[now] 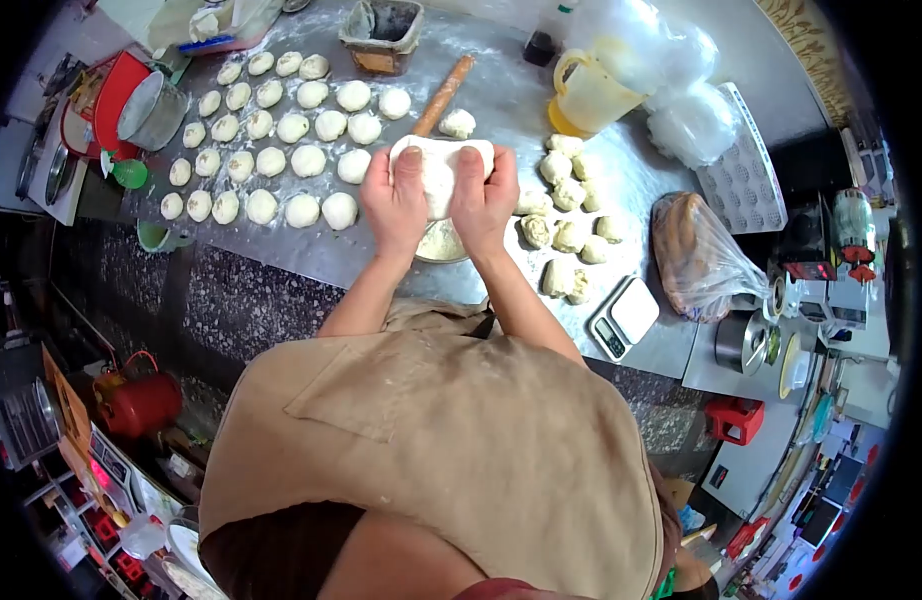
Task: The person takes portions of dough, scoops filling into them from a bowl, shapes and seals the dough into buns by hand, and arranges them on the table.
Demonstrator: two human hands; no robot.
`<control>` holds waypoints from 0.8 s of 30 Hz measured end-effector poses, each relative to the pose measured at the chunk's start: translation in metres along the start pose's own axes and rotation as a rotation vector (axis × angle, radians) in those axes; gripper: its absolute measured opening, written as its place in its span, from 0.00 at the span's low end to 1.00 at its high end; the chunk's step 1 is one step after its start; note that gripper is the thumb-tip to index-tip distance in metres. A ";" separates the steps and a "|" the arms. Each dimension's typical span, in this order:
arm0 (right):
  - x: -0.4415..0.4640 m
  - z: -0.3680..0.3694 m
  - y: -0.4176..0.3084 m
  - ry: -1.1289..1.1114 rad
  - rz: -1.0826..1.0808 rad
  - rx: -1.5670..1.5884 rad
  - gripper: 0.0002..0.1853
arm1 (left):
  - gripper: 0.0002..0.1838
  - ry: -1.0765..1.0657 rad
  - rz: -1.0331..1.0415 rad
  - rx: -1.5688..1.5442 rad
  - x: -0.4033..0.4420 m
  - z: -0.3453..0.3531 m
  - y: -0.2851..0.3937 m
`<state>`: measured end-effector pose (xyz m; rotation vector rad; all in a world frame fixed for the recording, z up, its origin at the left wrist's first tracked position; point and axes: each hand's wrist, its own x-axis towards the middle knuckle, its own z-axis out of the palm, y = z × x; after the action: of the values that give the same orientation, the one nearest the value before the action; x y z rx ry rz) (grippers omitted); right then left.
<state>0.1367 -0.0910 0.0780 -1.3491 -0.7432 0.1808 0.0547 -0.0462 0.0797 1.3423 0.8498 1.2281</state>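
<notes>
Between my two hands a flattened piece of white dough (439,172) is held up over the metal table. My left hand (401,205) grips its left side, thumb on top. On its right side my right hand (484,200) grips it the same way. Just below the dough is a bowl (441,243) with a pale filling, partly hidden by my hands. A wooden rolling pin (446,95) lies beyond the dough, with a lump of dough (458,124) beside it. Rows of round filled buns (308,160) cover the left side. Several rough dough pieces (569,236) lie to the right.
A digital scale (636,308) sits near the front right edge, by a plastic bag of brown bread (691,250). A yellowish jug (581,95) and a dark square container (381,35) stand at the back. A metal pot (153,112) is at the far left.
</notes>
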 end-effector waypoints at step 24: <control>0.037 -0.039 -0.022 -0.390 0.472 0.382 0.12 | 0.18 -0.353 -0.065 -0.389 0.024 0.007 0.040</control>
<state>0.1810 -0.1091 0.1105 -1.1102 -0.6562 0.9359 0.0607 -0.0314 0.1243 1.1553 0.3778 1.0025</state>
